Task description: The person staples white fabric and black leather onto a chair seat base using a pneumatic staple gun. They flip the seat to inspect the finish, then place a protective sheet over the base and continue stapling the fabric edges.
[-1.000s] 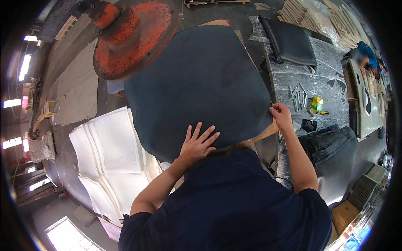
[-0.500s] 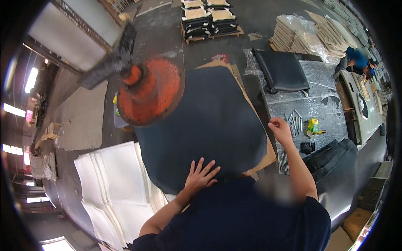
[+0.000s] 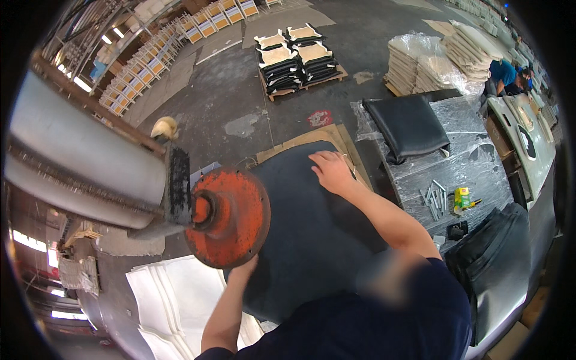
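Observation:
A large black sheet [image 3: 300, 240], leather-like with rounded edges, lies in front of me over brown cardboard. My right hand [image 3: 333, 171] reaches to its far right edge, palm down, fingers stretched and slightly bent over the surface. Over the sheet's left side hangs a worn orange metal disc [image 3: 231, 216], joined to a dark bracket [image 3: 179, 186]. My left hand [image 3: 247, 265] reaches beneath the disc's lower rim at the sheet's left edge. The disc hides its fingers, so whether they hold anything does not show.
White padding sheets [image 3: 174, 294] are stacked at the left. On the right, a plastic-wrapped table [image 3: 474, 138] carries a black cushion [image 3: 405, 126], metal rods [image 3: 435, 201] and a yellow-green box [image 3: 461, 197]. Black sheets [image 3: 498, 258] lie nearer. Another person [image 3: 503, 73] works at far right.
My right hand has moved from beside the sheet to its far edge. My left hand has gone from flat on the near part to under the disc. The view has shifted.

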Motion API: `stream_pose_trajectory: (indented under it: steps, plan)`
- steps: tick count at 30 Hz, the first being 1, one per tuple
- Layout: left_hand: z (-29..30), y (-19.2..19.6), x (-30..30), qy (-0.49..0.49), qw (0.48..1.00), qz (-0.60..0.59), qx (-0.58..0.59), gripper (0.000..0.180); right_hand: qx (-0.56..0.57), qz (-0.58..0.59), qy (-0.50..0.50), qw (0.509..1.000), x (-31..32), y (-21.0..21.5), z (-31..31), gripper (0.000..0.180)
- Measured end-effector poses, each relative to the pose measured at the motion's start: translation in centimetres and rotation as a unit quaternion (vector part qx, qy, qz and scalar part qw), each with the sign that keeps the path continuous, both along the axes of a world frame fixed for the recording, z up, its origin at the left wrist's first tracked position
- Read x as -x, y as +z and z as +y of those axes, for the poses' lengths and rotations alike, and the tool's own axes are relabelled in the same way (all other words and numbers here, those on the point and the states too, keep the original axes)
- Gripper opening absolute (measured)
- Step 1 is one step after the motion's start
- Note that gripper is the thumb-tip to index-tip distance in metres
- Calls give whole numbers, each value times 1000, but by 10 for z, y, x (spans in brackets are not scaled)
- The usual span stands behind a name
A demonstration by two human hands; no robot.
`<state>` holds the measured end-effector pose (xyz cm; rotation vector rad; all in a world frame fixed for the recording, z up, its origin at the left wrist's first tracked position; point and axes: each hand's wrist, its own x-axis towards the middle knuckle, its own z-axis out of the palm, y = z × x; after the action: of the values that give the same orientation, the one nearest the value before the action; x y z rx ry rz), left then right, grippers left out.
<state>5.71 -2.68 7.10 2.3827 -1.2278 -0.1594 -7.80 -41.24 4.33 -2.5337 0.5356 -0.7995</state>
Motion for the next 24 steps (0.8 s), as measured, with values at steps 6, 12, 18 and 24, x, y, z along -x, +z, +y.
stream_pose_trajectory:
  steps: [6,12,18,24]
  plan:
    - [-17,6,-115,186,970,60,-141,58,85,167,-20,982,-66,-24,-32,50]
    - [-6,-14,-139,237,949,108,-175,57,35,196,-20,980,-69,-33,-28,48]
    - [-5,-15,-135,242,952,125,-143,57,7,222,-8,975,-65,-21,-35,51]
    - [52,-4,-67,239,957,165,-19,57,-84,13,-36,996,4,26,-57,52]
